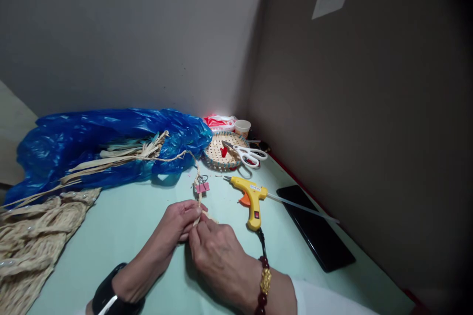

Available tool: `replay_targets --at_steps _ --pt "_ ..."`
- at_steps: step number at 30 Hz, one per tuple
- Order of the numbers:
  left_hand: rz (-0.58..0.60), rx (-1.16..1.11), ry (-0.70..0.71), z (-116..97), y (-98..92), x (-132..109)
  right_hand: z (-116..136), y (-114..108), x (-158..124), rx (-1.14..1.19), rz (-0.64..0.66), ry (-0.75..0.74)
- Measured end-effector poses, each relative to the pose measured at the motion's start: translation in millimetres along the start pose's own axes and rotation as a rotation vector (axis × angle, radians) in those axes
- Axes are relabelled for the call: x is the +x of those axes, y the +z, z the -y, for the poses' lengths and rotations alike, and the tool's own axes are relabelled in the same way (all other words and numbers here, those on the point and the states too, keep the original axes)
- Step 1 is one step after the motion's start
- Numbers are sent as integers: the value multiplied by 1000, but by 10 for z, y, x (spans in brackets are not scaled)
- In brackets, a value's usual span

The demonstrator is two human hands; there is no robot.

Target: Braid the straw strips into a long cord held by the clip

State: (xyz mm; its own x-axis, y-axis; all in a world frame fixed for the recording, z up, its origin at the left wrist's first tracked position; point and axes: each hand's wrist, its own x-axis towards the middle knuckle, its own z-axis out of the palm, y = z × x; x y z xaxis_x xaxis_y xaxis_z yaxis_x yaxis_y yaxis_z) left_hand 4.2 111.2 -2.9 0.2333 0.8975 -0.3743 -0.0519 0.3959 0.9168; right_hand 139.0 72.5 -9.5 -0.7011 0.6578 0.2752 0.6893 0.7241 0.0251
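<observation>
A thin braided cord of pale straw-like strands (197, 173) runs down the middle of the table, with a pink binder clip (202, 187) on it. Below the clip, my left hand (180, 220) pinches the cord between thumb and fingers. Right beside it, my right hand (217, 246) is closed on the strands at the cord's lower end, its fingertips almost touching the left ones. A short loose strand end pokes out past the right fingers. The exact finger grip is partly hidden behind the knuckles.
A yellow glue gun (253, 199) lies right of my hands, near a black tablet-like slab (318, 229). White-handled scissors (246, 153) rest on a woven basket (212, 161) by a paper cup (242, 128). A blue plastic bag (121, 120) and woven straw piece (44, 236) are left.
</observation>
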Motion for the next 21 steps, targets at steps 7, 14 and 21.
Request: replay_targets --at_steps 7,14,21 --pt "49 28 -17 42 -68 79 -316 -260 12 273 -60 462" --pt "66 57 -3 25 -37 65 -413 -182 20 542 108 512" --pt "29 219 9 104 -55 128 -372 -255 24 434 106 537"
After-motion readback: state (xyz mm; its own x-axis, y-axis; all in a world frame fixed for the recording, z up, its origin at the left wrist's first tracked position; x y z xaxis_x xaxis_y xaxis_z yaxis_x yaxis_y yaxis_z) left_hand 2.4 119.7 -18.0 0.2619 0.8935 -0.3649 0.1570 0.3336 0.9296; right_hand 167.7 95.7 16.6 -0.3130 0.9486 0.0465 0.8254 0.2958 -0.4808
